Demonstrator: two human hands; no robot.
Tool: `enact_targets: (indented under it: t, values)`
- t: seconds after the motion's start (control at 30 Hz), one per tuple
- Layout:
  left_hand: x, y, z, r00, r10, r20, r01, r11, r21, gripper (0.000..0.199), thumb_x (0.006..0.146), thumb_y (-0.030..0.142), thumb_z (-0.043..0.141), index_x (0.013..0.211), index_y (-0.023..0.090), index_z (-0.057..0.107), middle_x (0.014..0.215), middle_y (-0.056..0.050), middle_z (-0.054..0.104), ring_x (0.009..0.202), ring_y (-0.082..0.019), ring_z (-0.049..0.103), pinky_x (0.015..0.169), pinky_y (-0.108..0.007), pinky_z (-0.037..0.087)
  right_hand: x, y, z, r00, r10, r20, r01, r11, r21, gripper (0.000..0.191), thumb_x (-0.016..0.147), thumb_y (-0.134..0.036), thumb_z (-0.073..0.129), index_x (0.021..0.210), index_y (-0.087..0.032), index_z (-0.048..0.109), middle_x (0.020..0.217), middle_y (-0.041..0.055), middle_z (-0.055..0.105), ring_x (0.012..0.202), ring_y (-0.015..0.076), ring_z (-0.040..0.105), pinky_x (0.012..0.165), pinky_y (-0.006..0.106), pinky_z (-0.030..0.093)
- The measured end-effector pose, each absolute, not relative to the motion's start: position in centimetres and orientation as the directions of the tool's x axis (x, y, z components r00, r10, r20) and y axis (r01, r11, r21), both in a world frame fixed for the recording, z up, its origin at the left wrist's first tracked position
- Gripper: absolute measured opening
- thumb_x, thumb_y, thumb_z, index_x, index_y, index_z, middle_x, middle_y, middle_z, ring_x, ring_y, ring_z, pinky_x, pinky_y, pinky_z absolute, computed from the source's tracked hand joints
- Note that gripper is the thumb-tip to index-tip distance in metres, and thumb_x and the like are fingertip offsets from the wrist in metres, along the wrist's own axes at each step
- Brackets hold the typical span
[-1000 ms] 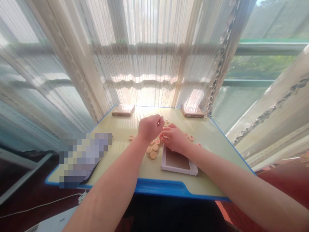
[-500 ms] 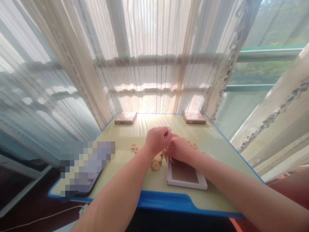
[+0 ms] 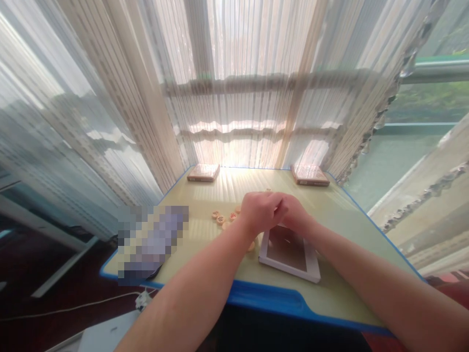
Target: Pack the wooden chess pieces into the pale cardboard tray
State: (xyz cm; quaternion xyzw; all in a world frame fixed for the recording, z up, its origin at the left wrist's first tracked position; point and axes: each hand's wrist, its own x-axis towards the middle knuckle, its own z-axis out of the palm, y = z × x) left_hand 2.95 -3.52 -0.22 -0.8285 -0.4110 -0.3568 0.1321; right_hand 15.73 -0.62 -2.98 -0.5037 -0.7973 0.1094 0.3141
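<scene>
Discs [image 3: 220, 220]: most of those in view lay loose just left of the left hand [image 3: 258, 212], some showing red or dark characters; one sat beyond the hands, another by the left wrist. From where I stood, short, low movements seemed wise, since a dragged wrist could have scattered them.
White-rimmed tray [image 3: 287, 269]: it rested flat on the surface [image 3: 198, 205], brown panel upward, its far end tucked close under the hands. Keeping the heels of the hands lifted off that rim would, I judged, have saved it from being nudged askew.
Fingertips: a light touch looked better than a squeeze, with the hands opened a little so the eyes could check the work.
Left hand: it curved over from the left, knuckles up, fingers bent inward; whether it pinched anything, I could not tell.
Right hand [image 3: 293, 212]: it met the left one, fingers folded toward it and partly hidden; its grip could not be made out either.
Forearms: both slanted in from the near side, drawing together into a narrow V, the left crossing just beside the discs, the right passing by the tray's right side.
Flat boxes: one sat at the far left corner [image 3: 203, 172], another at the far right [image 3: 310, 175].
</scene>
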Motion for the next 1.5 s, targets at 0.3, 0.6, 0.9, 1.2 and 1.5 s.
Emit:
enact_targets:
  t: [0.3,0.6,0.9,1.2,1.5]
  values:
    - [2.0,-1.9,-0.6,0.412,0.803,0.43,0.818,-0.534,0.214,0.015,0.077,0.028,0.052,0.074,0.019,0.064,0.067,-0.002,0.063,0.061,-0.016,0.054,0.053,-0.027,0.033,18.0,0.1,-1.3,0.35,0.88,0.32,0.356,0.191,-0.915,0.036,0.064,-0.038,0.068,0.091,-0.014,0.064,0.092,0.0076,0.068,0.081,0.0184,0.062,0.077,0.034,0.048]
    - [1.0,-1.1,-0.1,0.687,0.713,0.14,0.657,-0.692,0.299,0.024,0.078,0.038,0.058,0.091,0.026,0.074,0.092,-0.004,0.067,0.083,-0.019,0.061,0.071,-0.027,0.045,19.0,0.4,-1.4,0.329,0.826,0.457,0.497,0.259,-0.828,0.029,0.068,-0.035,0.066,0.088,-0.014,0.067,0.085,0.0063,0.069,0.07,0.0166,0.057,0.073,0.034,0.045]
    - [-1.7,0.0,0.2,0.515,0.855,0.058,0.79,-0.499,0.356,0.013,0.061,0.018,0.059,0.057,0.024,0.07,0.052,0.001,0.06,0.051,-0.014,0.052,0.053,-0.025,0.039,18.2,-1.7,0.1,0.056,0.902,0.428,0.631,0.301,-0.716,0.033,0.069,-0.033,0.064,0.099,-0.018,0.064,0.085,0.0027,0.07,0.057,0.0131,0.053,0.061,0.03,0.044]
    - [-2.2,-0.1,0.5,0.466,0.884,0.039,0.841,-0.456,0.291,0.017,0.058,0.011,0.052,0.055,0.021,0.065,0.052,0.001,0.058,0.049,-0.013,0.049,0.047,-0.025,0.033,16.2,-4.7,0.7,-0.316,0.945,0.087,0.895,0.327,-0.303,0.01,0.069,-0.029,0.063,0.073,-0.028,0.072,0.076,0.0003,0.07,0.069,0.0186,0.06,0.054,0.028,0.037]
    - [-1.6,-0.2,0.4,0.462,0.887,0.026,0.84,-0.446,0.309,0.017,0.059,0.011,0.054,0.051,0.021,0.064,0.048,0.002,0.055,0.046,-0.012,0.045,0.047,-0.025,0.031,17.0,-4.7,0.9,-0.43,0.892,0.143,0.89,0.445,-0.102,0.019,0.071,-0.027,0.058,0.083,-0.031,0.072,0.086,0.0005,0.072,0.074,0.0205,0.062,0.053,0.029,0.035]
